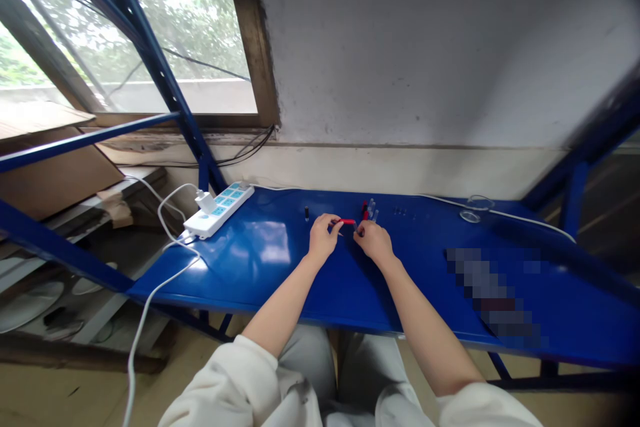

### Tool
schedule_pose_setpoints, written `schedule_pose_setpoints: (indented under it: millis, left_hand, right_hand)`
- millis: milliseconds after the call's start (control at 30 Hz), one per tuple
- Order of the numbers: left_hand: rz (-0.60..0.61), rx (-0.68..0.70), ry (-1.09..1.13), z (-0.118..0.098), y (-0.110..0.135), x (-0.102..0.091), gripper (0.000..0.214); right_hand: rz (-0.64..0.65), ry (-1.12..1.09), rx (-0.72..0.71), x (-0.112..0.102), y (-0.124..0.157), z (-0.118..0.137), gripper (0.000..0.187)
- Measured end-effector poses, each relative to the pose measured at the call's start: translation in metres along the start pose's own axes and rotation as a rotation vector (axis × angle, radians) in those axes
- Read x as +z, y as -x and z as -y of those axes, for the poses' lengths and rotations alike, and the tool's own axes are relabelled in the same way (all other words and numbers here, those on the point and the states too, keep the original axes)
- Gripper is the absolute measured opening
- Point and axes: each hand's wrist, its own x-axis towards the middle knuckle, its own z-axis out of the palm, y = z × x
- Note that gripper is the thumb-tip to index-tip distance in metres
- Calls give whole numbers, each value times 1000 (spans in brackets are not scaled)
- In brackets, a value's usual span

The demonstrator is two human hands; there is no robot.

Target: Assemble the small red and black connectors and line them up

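Over the blue tabletop [280, 273], my left hand [324, 238] pinches a small red stick-like piece [347, 221] that points to the right. A thin, pointed pale bit shows just under its fingertips, too small to name. Facing it, my right hand [376, 241] has its fingers closed on a short, clear tube-like piece [355, 227], held at the red piece's right end. Whether the two pieces touch I cannot tell. Just beyond my right hand lie several red pieces [365, 209] and clear tube-like pieces [371, 205]. A small black cylinder [307, 213] stands left of my left hand.
A white power strip [220, 211] with a plugged-in adapter [205, 203] lies at the left, its white cable [145, 320] hanging over the front edge. Tiny clear bits [400, 211] and clear rings [470, 216] are at the right, near a blurred dark object [493, 293].
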Motion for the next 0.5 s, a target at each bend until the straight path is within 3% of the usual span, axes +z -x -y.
schedule_pose_setpoints:
  millis: [167, 400, 500]
  left_hand:
    - [19, 78, -23, -6, 0, -3, 20]
    - [195, 214, -98, -15, 5, -6, 32]
    - [207, 210, -88, -15, 5, -3, 30]
  right_hand:
    - [1, 49, -3, -1, 1, 1, 7]
    - [-34, 27, 3, 0, 1, 0, 7]
    - [-79, -6, -44, 1, -1, -2, 7]
